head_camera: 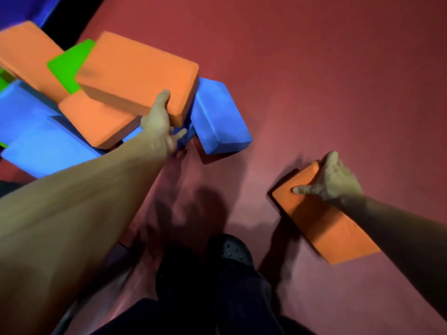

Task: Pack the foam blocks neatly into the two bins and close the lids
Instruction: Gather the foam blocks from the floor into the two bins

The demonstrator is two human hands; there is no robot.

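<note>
- A person looks down at a dark red floor strewn with foam blocks
- The left hand grips the near corner of a large orange block, thumb up over its edge and fingers curled beneath (the fingers are partly hidden)
- That block sits on top of a heap at the upper left, tilted over a second orange block, a green block and a third orange block
- Broad blue blocks lie under the heap, and one blue block rests on the floor just beside it, to the right
- The right hand holds a lone orange block lying flat on the floor, well apart from the heap, thumb pressed on its top face and fingers wrapped over its far end
- A dark shoe and dark trouser legs show at the bottom
</note>
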